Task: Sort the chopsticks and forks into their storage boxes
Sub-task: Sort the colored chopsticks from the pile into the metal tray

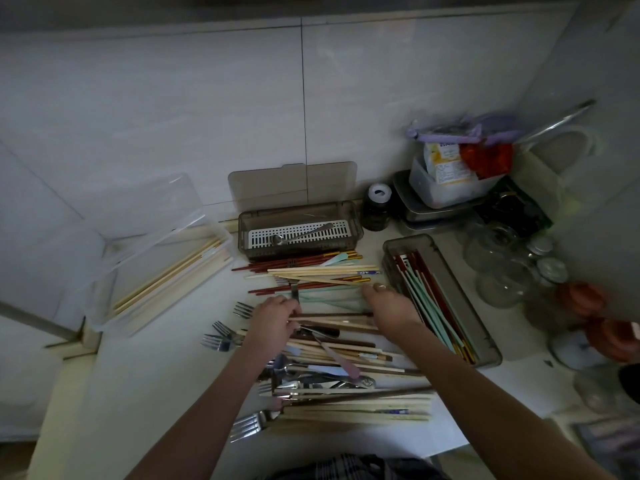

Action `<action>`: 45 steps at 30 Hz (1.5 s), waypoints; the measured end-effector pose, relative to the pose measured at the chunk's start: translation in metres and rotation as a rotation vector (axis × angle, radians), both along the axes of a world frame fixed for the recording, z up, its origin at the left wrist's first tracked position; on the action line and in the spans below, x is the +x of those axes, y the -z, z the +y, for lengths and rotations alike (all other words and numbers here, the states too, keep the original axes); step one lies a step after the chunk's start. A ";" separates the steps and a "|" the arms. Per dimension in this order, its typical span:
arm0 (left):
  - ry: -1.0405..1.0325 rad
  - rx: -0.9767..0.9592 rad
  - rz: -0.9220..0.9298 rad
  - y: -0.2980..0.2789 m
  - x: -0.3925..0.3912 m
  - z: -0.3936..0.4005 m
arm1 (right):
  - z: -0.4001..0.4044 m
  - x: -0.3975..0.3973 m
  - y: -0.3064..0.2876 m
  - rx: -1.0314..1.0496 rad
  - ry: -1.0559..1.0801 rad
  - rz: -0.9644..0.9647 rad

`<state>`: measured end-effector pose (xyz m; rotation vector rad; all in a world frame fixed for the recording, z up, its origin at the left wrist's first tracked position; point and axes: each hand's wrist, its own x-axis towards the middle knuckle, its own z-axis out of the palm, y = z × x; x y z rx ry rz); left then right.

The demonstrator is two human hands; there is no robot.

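While both hands (273, 315) (388, 306) curled over mixed chopsticks (332, 318), grip unclear; judged light, stiff, slippery; best pinched mid-length.

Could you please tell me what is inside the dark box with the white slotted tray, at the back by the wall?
The dark box holds a white slotted tray with one metal spoon lying on it. Whatever is beneath the tray cannot be seen.
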<state>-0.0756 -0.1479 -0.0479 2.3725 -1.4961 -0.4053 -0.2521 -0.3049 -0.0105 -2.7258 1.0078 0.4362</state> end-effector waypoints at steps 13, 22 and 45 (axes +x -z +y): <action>-0.074 0.041 0.105 -0.003 0.016 0.001 | -0.003 -0.097 0.004 -0.199 0.629 -0.633; -0.004 0.035 0.278 -0.006 0.014 0.000 | 0.005 -0.096 0.012 -0.161 0.632 -0.418; -0.033 -0.142 0.172 -0.013 0.006 0.008 | 0.020 0.013 0.012 -0.248 -0.046 0.085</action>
